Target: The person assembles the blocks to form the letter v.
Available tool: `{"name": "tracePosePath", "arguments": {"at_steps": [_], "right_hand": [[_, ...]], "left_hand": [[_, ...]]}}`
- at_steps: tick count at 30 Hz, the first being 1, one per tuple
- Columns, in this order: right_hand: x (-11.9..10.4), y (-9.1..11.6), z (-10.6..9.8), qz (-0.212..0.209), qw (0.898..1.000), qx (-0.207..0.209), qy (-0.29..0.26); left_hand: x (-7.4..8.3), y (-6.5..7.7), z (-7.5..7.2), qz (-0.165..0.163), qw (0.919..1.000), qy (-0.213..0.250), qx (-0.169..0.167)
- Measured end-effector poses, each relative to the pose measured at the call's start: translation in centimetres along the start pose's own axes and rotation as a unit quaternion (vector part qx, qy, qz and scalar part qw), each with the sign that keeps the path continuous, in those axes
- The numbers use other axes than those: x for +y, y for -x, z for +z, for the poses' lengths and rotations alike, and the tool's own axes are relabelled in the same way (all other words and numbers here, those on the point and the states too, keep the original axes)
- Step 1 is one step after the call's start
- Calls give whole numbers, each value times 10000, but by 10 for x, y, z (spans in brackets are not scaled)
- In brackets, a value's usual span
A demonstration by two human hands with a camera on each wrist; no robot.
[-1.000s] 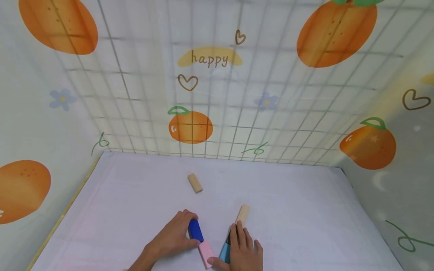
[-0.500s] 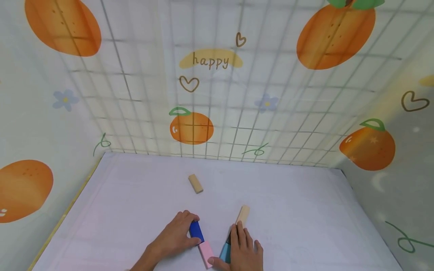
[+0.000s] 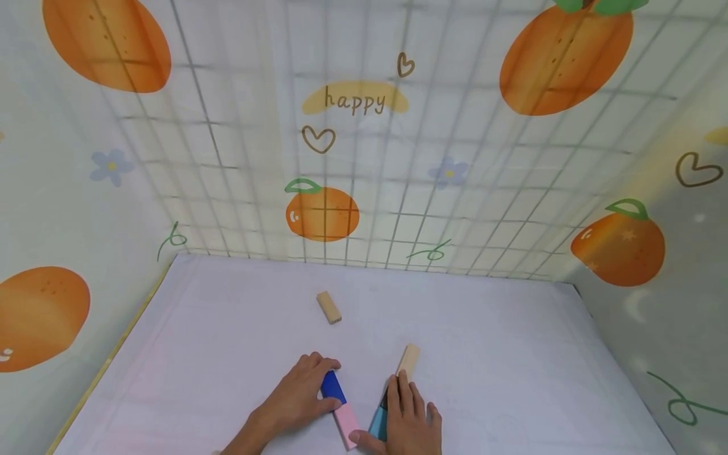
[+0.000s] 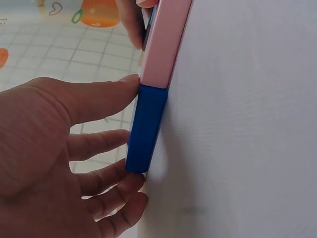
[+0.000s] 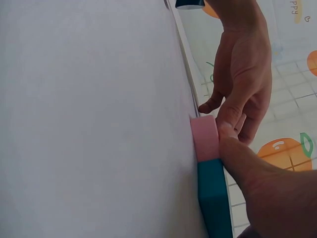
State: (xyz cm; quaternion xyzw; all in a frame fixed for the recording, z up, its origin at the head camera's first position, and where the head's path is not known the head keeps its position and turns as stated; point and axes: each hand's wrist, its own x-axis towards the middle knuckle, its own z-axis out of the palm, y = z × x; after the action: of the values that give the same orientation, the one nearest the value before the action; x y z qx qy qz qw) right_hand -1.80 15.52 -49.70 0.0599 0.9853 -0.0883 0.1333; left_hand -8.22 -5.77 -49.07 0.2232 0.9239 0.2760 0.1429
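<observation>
A blue block (image 3: 333,387) lies on the white table, my left hand (image 3: 296,395) holding it with the thumb at its near end and fingertips at its far end. End to end with it sits a pink block (image 3: 345,424). My right thumb touches the pink block, while the right hand's (image 3: 412,417) fingers stretch forward over a black block (image 3: 383,399), mostly hidden beneath them. A teal block (image 3: 378,423) shows under that hand, its end meeting the pink one in the right wrist view. Beyond the fingertips, a plain wooden block (image 3: 408,360) continues the slanted row.
Another plain wooden block (image 3: 328,308) lies alone farther back on the white tabletop (image 3: 489,354). A patterned curtain (image 3: 375,151) with oranges and a grid behind it encloses the table at the back and both sides.
My left hand has nudged the blue block slightly to the right, and its near end now lines up more closely with the pink block. The right hand has stayed in place.
</observation>
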Motion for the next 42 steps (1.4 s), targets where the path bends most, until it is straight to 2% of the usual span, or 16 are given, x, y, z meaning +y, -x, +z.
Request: {"name": "tracePosePath", "arguments": {"at_steps": [13, 23, 28, 36, 42], "right_hand": [[1, 1, 2, -17, 9999, 74, -117], [0, 1, 1, -11, 10000, 86, -32], [1, 1, 2, -76, 9998, 184, -75], [1, 0, 0, -92, 9999, 65, -9], [1, 2, 0, -112, 9998, 154, -28]], "left_hand": [[-6, -1, 7, 2, 10000, 19, 34], [-1, -1, 3, 79, 9999, -69, 42], [-3, -1, 0, -5, 9998, 174, 69], [-17, -9, -12, -143, 9961, 393, 773], [-28, -22, -19, -320, 9869, 696, 1423]]}}
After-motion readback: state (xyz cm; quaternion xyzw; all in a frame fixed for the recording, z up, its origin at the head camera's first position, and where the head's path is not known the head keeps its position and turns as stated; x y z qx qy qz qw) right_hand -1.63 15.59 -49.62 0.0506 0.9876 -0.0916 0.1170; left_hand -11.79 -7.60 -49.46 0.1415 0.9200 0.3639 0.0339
